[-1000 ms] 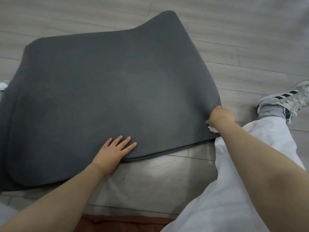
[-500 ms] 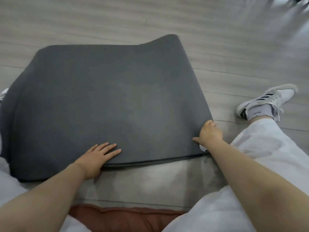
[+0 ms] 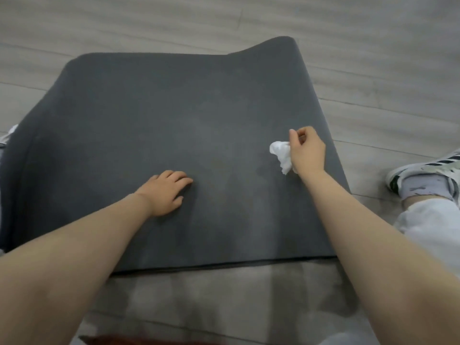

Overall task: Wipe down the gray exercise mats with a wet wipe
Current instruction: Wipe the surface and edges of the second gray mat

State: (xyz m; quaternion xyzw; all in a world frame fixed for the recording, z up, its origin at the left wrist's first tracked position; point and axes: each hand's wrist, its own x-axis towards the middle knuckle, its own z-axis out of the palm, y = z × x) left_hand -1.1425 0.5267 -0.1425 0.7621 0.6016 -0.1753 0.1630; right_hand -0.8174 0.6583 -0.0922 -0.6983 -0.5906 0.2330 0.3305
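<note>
Gray mat (image 3: 174, 120) lies on wood-look floor (image 3: 373, 58), far right corner curled up. Left hand (image 3: 165, 190) rests on mat, fingers bent. Right hand (image 3: 307, 151) holds crumpled white wipe (image 3: 281, 155) over mat's right side. Sneaker (image 3: 423, 173) at right edge.

No words, numbers or labels can be read anywhere; the sneaker (image 3: 428, 174) bears only dark stripes, no legible brand name.

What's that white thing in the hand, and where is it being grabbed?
The right hand grips a crumpled white wet wipe by its right side; the rest sticks out leftward. The left hand holds nothing, resting on the gray mat.
</note>
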